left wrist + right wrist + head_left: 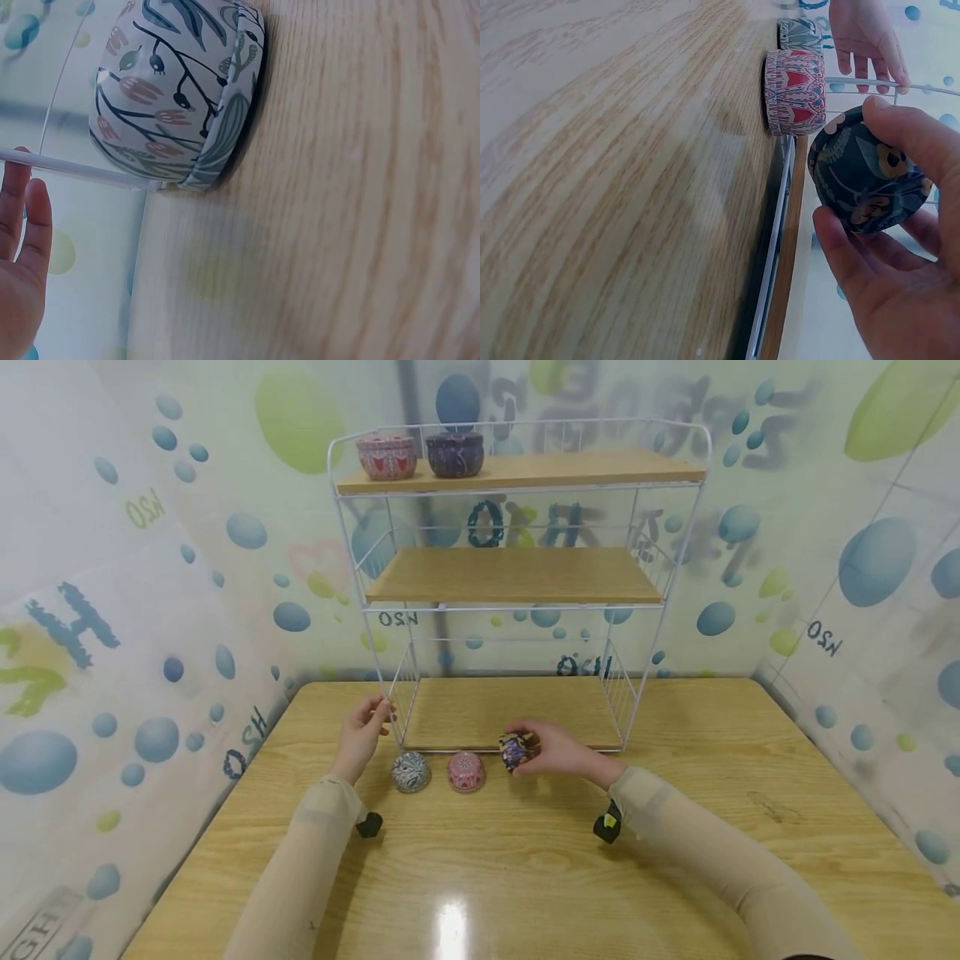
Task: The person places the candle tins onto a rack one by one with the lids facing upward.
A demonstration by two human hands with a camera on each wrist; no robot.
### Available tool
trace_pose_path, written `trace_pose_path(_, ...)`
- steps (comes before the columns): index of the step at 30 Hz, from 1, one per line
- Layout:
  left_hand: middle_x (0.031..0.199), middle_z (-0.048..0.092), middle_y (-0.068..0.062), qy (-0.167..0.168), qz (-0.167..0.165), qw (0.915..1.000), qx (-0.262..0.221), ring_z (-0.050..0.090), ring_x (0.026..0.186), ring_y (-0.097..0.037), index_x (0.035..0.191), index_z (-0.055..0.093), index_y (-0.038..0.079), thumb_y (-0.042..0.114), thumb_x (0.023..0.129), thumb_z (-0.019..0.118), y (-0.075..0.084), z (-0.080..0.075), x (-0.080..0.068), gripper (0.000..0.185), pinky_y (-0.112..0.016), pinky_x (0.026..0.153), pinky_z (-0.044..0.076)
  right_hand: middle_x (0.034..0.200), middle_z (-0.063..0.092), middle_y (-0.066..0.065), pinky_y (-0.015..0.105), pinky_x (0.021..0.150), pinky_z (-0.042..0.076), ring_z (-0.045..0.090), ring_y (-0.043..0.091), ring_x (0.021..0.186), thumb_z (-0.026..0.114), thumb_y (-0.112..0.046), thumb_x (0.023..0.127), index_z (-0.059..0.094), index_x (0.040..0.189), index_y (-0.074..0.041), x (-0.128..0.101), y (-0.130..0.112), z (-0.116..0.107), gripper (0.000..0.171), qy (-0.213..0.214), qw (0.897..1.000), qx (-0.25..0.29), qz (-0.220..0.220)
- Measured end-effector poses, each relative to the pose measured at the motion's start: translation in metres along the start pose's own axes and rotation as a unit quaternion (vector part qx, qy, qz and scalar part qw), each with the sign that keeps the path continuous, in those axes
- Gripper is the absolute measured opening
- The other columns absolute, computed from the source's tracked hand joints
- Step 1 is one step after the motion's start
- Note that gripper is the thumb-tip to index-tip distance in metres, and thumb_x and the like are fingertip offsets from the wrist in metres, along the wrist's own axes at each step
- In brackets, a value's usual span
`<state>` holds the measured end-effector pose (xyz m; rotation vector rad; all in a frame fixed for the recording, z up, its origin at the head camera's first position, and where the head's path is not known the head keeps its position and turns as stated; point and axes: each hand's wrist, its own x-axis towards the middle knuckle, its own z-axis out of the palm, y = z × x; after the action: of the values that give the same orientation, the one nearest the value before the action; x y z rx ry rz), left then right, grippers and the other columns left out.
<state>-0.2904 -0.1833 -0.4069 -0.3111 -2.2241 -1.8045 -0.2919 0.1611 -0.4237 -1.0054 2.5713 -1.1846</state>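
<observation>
My right hand [553, 750] grips a small dark round tin with a floral pattern [870, 176], thumb on one side and fingers on the other, at the front edge of the lowest shelf. At the left front post of a white wire shelf rack [622, 745], my left hand [365, 733] pinches the post between thumb and fingers. Between the hands, two more tins sit on the table before the rack, bottoms up: a grey-white leaf-patterned tin [410, 772], nearer the left hand, and a pink-red patterned tin [466, 772].
On the rack's top shelf [570, 468], a pink tin with red hearts [387, 458] and a dark purple tin [455, 455] stand at the left end. The middle shelf [513, 574] is wooden too. Behind the wooden table [480, 868] rises a patterned wall [810, 518].
</observation>
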Motion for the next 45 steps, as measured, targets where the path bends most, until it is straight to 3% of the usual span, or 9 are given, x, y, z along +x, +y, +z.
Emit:
trace_pose_path(18, 0.115, 0.054, -0.034, -0.006, -0.006, 1.0000, -0.004, 0.059, 0.094, -0.028, 0.121, 0.053, -0.012, 0.016, 0.103, 0.048, -0.005, -0.002, 0.003, 0.033, -0.045, 0.079, 0.053, 0.119, 0.058, 0.012, 0.034, 0.082, 0.053, 0.059, 0.022, 0.097, 0.084, -0.026, 0.076, 0.053, 0.132, -0.005, -0.001, -0.005, -0.002, 0.067, 0.009, 0.999, 0.017, 0.043)
trace_pose_path(21, 0.109, 0.059, -0.026, -0.004, -0.006, 1.0000, -0.004, 0.059, 0.094, -0.031, 0.119, 0.055, -0.010, 0.016, 0.103, 0.049, -0.006, -0.003, 0.003, 0.031, -0.045, 0.079, 0.053, 0.121, 0.058, 0.012, 0.034, 0.083, 0.053, 0.059, 0.022, 0.098, 0.084, -0.026, 0.076, 0.053, 0.132, -0.005, -0.001, -0.005, -0.002, 0.068, 0.011, 0.999, 0.019, 0.044)
trace_pose_path(26, 0.096, 0.063, 0.004, -0.001, 0.002, 1.0000, 0.002, 0.058, 0.095, -0.035, 0.116, 0.057, -0.007, 0.015, 0.103, 0.050, -0.006, -0.002, 0.003, 0.027, -0.046, 0.077, 0.053, 0.124, 0.058, 0.014, 0.035, 0.084, 0.053, 0.059, 0.024, 0.101, 0.084, -0.027, 0.077, 0.052, 0.134, -0.005, -0.002, -0.004, -0.003, 0.069, 0.016, 0.999, 0.019, 0.044)
trace_pose_path(28, 0.097, 0.064, 0.001, -0.001, 0.003, 1.0000, 0.002, 0.059, 0.094, -0.034, 0.116, 0.058, -0.007, 0.015, 0.103, 0.050, -0.005, -0.002, 0.002, 0.027, -0.046, 0.077, 0.053, 0.125, 0.058, 0.014, 0.035, 0.085, 0.053, 0.059, 0.025, 0.102, 0.083, -0.027, 0.077, 0.052, 0.134, -0.005, -0.003, -0.004, -0.003, 0.069, 0.018, 0.999, 0.021, 0.043)
trace_pose_path(33, 0.110, 0.058, -0.029, -0.001, 0.000, 1.0000, -0.001, 0.059, 0.093, -0.030, 0.117, 0.056, -0.009, 0.013, 0.103, 0.049, -0.001, 0.000, 0.000, 0.028, -0.040, 0.076, 0.054, 0.127, 0.056, 0.015, 0.037, 0.087, 0.053, 0.059, 0.029, 0.106, 0.083, -0.026, 0.077, 0.051, 0.135, -0.004, -0.003, -0.003, -0.002, 0.070, 0.020, 0.999, 0.026, 0.041)
trace_pose_path(39, 0.109, 0.058, -0.029, 0.001, 0.003, 1.0000, 0.001, 0.060, 0.088, -0.019, 0.118, 0.056, -0.010, 0.013, 0.103, 0.050, 0.000, 0.001, 0.000, 0.028, -0.028, 0.071, 0.053, 0.133, 0.054, 0.018, 0.037, 0.088, 0.053, 0.059, 0.032, 0.108, 0.083, -0.024, 0.077, 0.048, 0.139, 0.000, -0.004, -0.002, -0.001, 0.075, 0.018, 0.999, 0.024, 0.030)
trace_pose_path(45, 0.112, 0.056, -0.032, 0.000, -0.002, 1.0000, -0.006, 0.059, 0.087, -0.018, 0.120, 0.053, -0.013, 0.013, 0.103, 0.049, -0.014, -0.002, 0.006, 0.032, -0.042, 0.076, 0.054, 0.133, 0.053, 0.019, 0.037, 0.087, 0.054, 0.060, 0.033, 0.106, 0.083, -0.023, 0.078, 0.049, 0.138, 0.000, -0.003, -0.003, 0.000, 0.073, 0.016, 0.999, 0.017, 0.031)
